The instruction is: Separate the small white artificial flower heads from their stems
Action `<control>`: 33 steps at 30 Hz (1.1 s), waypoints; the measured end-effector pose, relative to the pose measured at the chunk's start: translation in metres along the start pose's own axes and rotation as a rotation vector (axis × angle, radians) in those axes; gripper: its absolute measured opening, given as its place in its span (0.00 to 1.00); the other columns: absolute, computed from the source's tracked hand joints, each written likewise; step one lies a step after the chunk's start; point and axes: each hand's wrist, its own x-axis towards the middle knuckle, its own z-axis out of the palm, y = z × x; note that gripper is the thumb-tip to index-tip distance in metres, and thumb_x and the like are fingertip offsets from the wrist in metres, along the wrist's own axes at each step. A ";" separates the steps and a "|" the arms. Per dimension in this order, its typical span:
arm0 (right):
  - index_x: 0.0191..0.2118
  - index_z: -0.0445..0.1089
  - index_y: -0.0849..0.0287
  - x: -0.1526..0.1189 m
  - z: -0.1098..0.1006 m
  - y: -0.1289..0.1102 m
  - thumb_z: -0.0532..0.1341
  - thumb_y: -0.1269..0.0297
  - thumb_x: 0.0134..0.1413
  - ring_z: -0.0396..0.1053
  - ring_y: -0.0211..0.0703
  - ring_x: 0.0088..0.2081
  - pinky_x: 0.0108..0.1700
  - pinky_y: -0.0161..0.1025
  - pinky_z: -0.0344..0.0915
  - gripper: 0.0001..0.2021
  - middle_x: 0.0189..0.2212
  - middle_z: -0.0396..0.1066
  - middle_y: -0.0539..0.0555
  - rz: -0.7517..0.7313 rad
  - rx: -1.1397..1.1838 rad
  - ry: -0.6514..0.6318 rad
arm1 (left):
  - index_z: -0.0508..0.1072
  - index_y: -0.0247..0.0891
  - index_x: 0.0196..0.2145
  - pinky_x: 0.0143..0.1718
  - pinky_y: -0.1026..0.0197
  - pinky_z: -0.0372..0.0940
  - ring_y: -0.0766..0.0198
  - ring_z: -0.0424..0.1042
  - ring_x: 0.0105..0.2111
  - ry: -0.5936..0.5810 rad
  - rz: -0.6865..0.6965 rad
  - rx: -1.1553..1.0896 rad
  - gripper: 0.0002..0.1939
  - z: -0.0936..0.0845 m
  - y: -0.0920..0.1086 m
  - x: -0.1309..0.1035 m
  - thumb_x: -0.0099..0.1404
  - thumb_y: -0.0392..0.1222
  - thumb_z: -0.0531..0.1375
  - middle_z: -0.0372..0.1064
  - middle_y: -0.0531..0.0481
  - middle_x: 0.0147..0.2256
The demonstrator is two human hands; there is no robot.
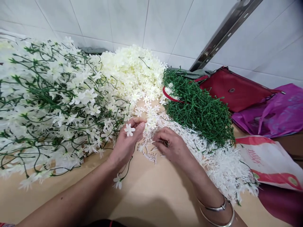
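Observation:
My left hand is closed, thumb against the fingers, around an artificial flower stem. One white flower of it shows over the back of the hand, and another white flower hangs below the wrist. My right hand is curled with its fingertips together, above small white stamen-like pieces; whatever it pinches is too small to tell. Between and beyond both hands lie loose white petals. A heap of thin white pieces spreads to the right of my right hand.
Finished-looking white flowers on green stems cover the left side. A cream petal heap stands against the tiled wall. Right of it lie green plastic stems, a red bag, a purple plastic bag and a white-red packet.

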 end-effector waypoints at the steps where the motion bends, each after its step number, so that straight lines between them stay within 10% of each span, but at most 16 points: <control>1: 0.30 0.75 0.53 0.000 0.000 0.000 0.64 0.71 0.57 0.69 0.45 0.38 0.41 0.43 0.63 0.06 0.33 0.71 0.53 -0.003 0.016 0.016 | 0.73 0.40 0.38 0.25 0.66 0.54 0.71 0.55 0.23 0.002 -0.002 0.041 0.09 0.000 0.001 -0.001 0.66 0.47 0.64 0.59 0.57 0.27; 13: 0.34 0.74 0.55 0.002 0.004 -0.006 0.72 0.50 0.49 0.68 0.39 0.29 0.32 0.37 0.64 0.15 0.27 0.74 0.50 0.264 0.624 0.156 | 0.79 0.37 0.37 0.32 0.64 0.63 0.65 0.68 0.30 -0.143 0.109 0.420 0.09 0.005 -0.005 -0.006 0.65 0.45 0.64 0.75 0.50 0.32; 22: 0.41 0.75 0.56 0.007 -0.012 -0.001 0.59 0.68 0.64 0.73 0.46 0.40 0.44 0.42 0.66 0.06 0.38 0.77 0.54 -0.016 -0.161 0.454 | 0.73 0.37 0.32 0.28 0.66 0.59 0.68 0.63 0.25 0.003 0.037 0.364 0.08 0.005 -0.007 -0.004 0.61 0.44 0.65 0.68 0.55 0.26; 33: 0.38 0.74 0.60 0.062 -0.022 0.006 0.55 0.78 0.64 0.70 0.51 0.42 0.42 0.45 0.58 0.11 0.42 0.76 0.60 -0.179 -0.959 0.106 | 0.73 0.37 0.34 0.36 0.65 0.62 0.66 0.68 0.32 0.018 0.102 0.248 0.07 0.003 -0.009 -0.005 0.61 0.43 0.64 0.69 0.53 0.31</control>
